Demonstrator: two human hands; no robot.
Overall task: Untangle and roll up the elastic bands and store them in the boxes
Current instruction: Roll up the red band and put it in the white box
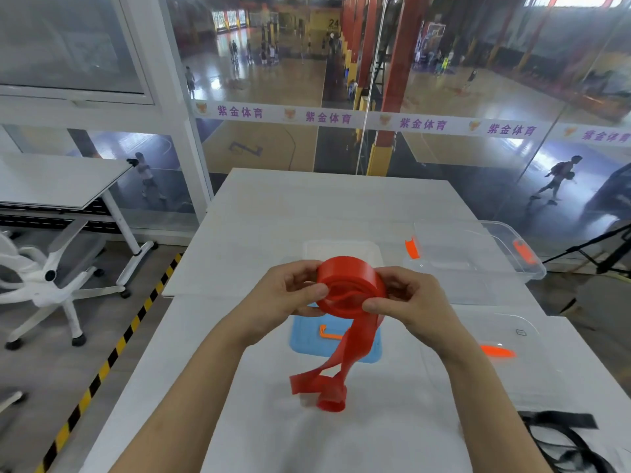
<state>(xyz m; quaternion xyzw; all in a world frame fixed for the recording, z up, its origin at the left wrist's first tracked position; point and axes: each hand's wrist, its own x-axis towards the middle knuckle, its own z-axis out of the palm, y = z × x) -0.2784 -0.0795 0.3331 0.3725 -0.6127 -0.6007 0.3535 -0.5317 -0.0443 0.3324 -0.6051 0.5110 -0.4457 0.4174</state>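
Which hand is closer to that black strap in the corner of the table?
Right. The right hand holds the red elastic band roll on the same side as the black strap at the table's near right corner; the left hand is farther, across the roll.

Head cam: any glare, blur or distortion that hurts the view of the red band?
Head view: strong wide-angle bending at the edges; the glass wall reflects and looks soft; the red band between left hand and right hand is evenly lit and sharp; clear boxes nearly vanish against the white table.
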